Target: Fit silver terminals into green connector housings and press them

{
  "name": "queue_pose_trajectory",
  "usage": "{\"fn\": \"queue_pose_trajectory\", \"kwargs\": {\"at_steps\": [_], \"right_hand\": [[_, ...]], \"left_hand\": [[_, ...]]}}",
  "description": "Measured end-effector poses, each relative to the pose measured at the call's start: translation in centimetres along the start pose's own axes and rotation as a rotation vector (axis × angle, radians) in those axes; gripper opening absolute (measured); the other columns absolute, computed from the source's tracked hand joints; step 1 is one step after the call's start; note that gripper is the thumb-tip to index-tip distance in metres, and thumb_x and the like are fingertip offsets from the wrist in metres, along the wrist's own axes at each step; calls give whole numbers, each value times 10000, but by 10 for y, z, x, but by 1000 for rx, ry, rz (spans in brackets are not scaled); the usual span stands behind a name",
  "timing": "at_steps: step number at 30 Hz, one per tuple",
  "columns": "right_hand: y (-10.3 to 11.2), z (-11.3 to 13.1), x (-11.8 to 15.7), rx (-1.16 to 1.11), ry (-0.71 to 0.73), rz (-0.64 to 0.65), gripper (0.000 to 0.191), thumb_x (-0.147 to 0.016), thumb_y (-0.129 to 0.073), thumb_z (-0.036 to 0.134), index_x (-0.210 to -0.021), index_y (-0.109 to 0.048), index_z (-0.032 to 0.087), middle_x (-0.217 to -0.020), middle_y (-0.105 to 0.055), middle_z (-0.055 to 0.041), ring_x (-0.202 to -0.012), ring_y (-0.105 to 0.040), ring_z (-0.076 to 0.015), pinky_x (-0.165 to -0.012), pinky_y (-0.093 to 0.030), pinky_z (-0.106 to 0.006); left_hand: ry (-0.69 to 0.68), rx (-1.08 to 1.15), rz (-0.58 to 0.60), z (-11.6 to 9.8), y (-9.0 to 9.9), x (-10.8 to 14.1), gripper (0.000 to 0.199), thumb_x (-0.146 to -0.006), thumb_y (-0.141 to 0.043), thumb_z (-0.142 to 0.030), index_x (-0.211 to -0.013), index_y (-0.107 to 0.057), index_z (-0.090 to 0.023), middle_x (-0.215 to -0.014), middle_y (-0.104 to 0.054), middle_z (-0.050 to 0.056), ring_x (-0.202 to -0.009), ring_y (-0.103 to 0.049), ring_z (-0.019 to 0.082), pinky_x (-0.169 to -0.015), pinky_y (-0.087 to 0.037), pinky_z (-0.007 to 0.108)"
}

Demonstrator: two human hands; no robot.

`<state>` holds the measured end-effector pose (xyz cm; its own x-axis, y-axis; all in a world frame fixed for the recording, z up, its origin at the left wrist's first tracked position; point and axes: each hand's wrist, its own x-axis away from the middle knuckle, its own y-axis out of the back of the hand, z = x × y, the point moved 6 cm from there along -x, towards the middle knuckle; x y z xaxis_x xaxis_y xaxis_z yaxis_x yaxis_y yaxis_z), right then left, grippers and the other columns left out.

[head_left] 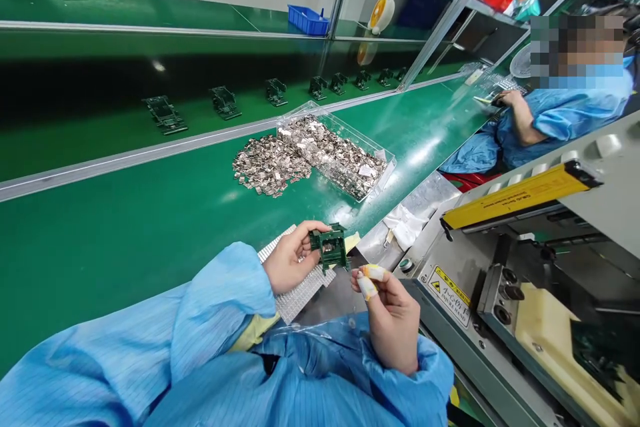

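A dark green plastic frame (pixel 333 248) with openings is gripped at its left side by my left hand (pixel 294 259), above a pale gridded sheet (pixel 305 295). Just right of the frame is my right hand (pixel 390 313), its thumb and index finger wrapped in white and yellow tape and pinched together; whatever is between the tips is too small to make out. Beyond my hands, a clear tray (pixel 340 153) holds many small metal pieces, and a loose pile of the same pieces (pixel 270 165) lies against its left side.
Several green frames (pixel 225 102) stand in a row on the strip behind the metal rail. A grey machine with a yellow bar (pixel 520 197) is close on the right. Further back are a blue bin (pixel 307 20), a small fan (pixel 381 12) and a seated person in blue (pixel 560 113).
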<state>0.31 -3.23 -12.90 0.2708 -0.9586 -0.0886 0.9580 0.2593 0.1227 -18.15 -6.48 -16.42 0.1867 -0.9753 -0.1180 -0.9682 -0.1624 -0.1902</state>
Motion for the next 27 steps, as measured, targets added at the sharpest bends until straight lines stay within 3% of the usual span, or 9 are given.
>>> {"fn": "queue_pose_trajectory", "kwargs": {"at_steps": [3,5,8,10,15,21,27], "right_hand": [[-16,10,-8,56,141,20,69,-799,-665,212,-845,-715,216,-819,-658,-35,-770,-628,-185,-714,-534,-310],[-26,12,-11,115,230,21,95,-800,-641,176,-853,-706,220,-939,-631,-51,-903,-609,-206,-822,-509,-350],[-37,10,-12,216,298,-4,140,-801,-609,156,-882,-702,222,-1091,-602,-74,-1057,-573,-239,-988,-428,-441],[-42,11,-12,274,320,-38,117,-800,-614,176,-867,-697,223,-1126,-598,-81,-1084,-563,-248,-1013,-407,-461],[-47,15,-13,334,332,-111,99,-775,-593,173,-800,-673,225,-1118,-605,-77,-1057,-579,-240,-959,-451,-418],[-48,8,-18,228,219,-70,68,-742,-612,189,-755,-676,206,-1040,-620,-75,-1005,-600,-232,-853,-494,-356],[-54,-3,-15,41,111,-128,149,-769,-645,266,-893,-673,189,-929,-675,-64,-863,-632,-203,-778,-524,-327]], "left_hand": [[-23,-7,14,0,-2,2,340,-898,-577,-218,-1230,-505,-203,-956,-658,57,-873,-646,156,-779,-523,255],[-39,-19,21,-1,-3,2,336,-910,-560,-220,-1239,-495,-204,-954,-655,58,-886,-643,159,-790,-525,262],[-56,-54,19,-2,-3,3,336,-908,-560,-225,-1238,-501,-209,-995,-658,66,-889,-647,164,-780,-532,263],[-65,-82,21,-3,-4,4,328,-909,-548,-213,-1235,-510,-212,-1028,-662,68,-878,-654,159,-772,-534,257],[-90,-123,23,-9,-5,4,325,-906,-523,-180,-1228,-506,-212,-1060,-674,67,-891,-668,154,-787,-537,250],[-92,-138,27,-13,-6,4,309,-898,-541,-193,-1206,-512,-205,-1057,-680,69,-860,-669,156,-784,-543,267],[-121,-91,44,-12,-6,5,284,-921,-523,-200,-1204,-503,-203,-1097,-670,83,-960,-661,164,-845,-523,267]]}}
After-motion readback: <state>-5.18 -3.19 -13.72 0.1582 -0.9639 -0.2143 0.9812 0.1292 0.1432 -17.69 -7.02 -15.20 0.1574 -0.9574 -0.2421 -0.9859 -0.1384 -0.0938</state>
